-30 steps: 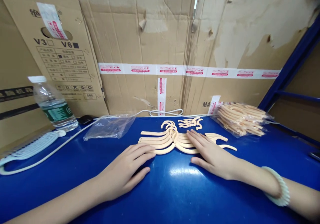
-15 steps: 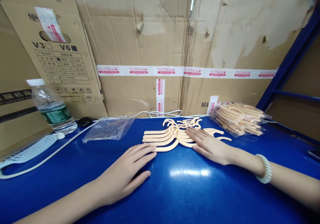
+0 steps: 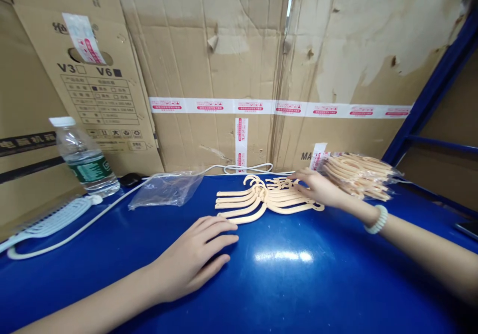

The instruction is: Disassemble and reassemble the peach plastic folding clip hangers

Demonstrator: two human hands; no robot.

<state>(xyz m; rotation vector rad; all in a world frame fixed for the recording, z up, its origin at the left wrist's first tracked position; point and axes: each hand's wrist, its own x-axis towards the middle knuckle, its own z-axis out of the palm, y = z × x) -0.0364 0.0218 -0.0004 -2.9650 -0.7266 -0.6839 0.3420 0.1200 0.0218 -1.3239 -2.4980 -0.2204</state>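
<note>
1. Across the middle of the blue table [image 3: 284, 299], a row of beige hangers [image 3: 263, 194] lies flat, one behind another, with arms spreading left and right and curved hooks toward the back.
2. Just beyond their right arms, small hooked pieces [image 3: 274, 186] of the same beige lie in a cluster.
3. The left hand [image 3: 197, 254] is loose and released, palm down, fingers extended and slightly apart; its fingertips are at the near left end of the closest hanger, though contact cannot be told.
4. The right hand [image 3: 317, 187] reaches over the right side of the row with fingers bent beside the small hooked pieces; whether it grips one cannot be told. A pale beaded bracelet [image 3: 376, 219] circles that wrist.
5. Behind the right hand, a clear bag full of beige pieces [image 3: 354, 174] rests near the back edge.
6. Left of the row are a crumpled clear bag [image 3: 168, 189], a water bottle [image 3: 91, 169] with a green label, and a light blue hairbrush [image 3: 52, 224].
7. Cardboard [image 3: 209, 140] stands along the back, crossed by printed white tape [image 3: 209, 106].
</note>
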